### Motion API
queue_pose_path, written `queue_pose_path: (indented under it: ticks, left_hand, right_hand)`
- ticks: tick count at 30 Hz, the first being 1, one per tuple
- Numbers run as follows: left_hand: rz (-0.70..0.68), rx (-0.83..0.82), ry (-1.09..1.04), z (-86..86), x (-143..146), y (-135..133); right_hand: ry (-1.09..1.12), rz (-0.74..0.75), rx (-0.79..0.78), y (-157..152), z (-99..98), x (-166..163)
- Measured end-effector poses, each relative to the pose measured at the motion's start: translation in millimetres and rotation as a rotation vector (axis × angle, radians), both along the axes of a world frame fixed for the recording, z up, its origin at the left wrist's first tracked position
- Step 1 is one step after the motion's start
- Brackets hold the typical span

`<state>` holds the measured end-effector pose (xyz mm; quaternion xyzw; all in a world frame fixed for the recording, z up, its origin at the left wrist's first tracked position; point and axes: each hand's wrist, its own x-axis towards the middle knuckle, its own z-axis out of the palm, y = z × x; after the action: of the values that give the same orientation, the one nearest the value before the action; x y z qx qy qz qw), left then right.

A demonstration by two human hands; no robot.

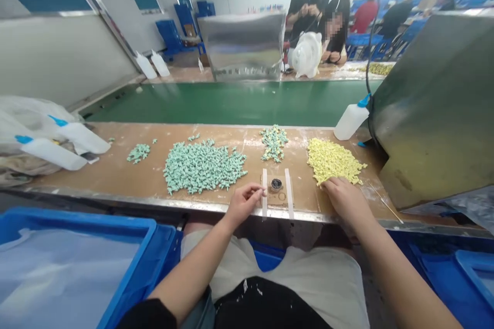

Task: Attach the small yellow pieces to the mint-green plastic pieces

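My left hand (244, 202) is just left of a small round pot of dark material (276, 184), thumb and forefinger pinched together; whatever is between them is too small to name. The pot stands on a cardboard patch between two white tape strips (289, 193). At the near edge of a heap of small yellow pieces (334, 159), my right hand (342, 198) has its fingers curled down, and its fingertips are partly hidden. A large heap of small green pieces (203, 164) lies left of my left hand. Beyond the pot is a smaller pile of green-and-yellow pieces (274, 141).
White squeeze bottles (351, 121) stand or lie at both sides. A thin stick (388, 204) lies on the right. Across the green belt (231, 103) are a metal panel (243, 46), a white fan (307, 55) and people. A blue bin (150, 247) is at lower left.
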<state>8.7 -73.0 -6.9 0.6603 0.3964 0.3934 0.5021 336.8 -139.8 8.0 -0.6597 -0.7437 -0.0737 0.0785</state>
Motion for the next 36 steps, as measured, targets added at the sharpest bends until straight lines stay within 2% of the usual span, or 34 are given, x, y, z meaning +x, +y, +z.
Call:
queue_pose_path:
  ticks: [3, 9, 14, 20, 28, 31, 34, 35, 36]
  left_hand:
    - [-0.002, 0.038, 0.026, -3.0, 1, -5]
    - [-0.052, 0.006, 0.042, -9.7, 4, -8]
    - [-0.107, -0.074, 0.029, -10.8, 2, -1]
    - [-0.137, 0.013, 0.138, -10.2, -1, -2]
    - [-0.139, 0.080, 0.243, -5.1, -1, 0]
    - [-0.135, 0.121, 0.259, -2.2, -2, 1]
    - [-0.109, 0.179, 0.258, 0.8, -1, -6]
    - [-0.092, 0.185, 0.256, 1.5, 0, -11]
    - [-0.065, 0.180, 0.246, 2.0, 2, -17]
  right_hand:
    - [0.118, 0.012, 0.119, 0, -9.9, -6]
    - [0.294, -0.164, 0.240, -11, -20.9, -12]
    - [0.298, -0.109, 0.183, -16, -21.0, -9]
    - [0.207, -0.080, 0.093, -5, -18.6, -14]
    - [0.068, -0.153, -0.169, 13, 7.0, -34]
    - [0.133, -0.176, -0.230, 20, 18.8, -37]
    - [0.210, -0.169, -0.219, 19, 23.5, -44]
    - [0.276, -0.142, -0.197, 15, 21.9, -51]
    - [0.464, -0.076, -0.144, 11, 18.5, -59]
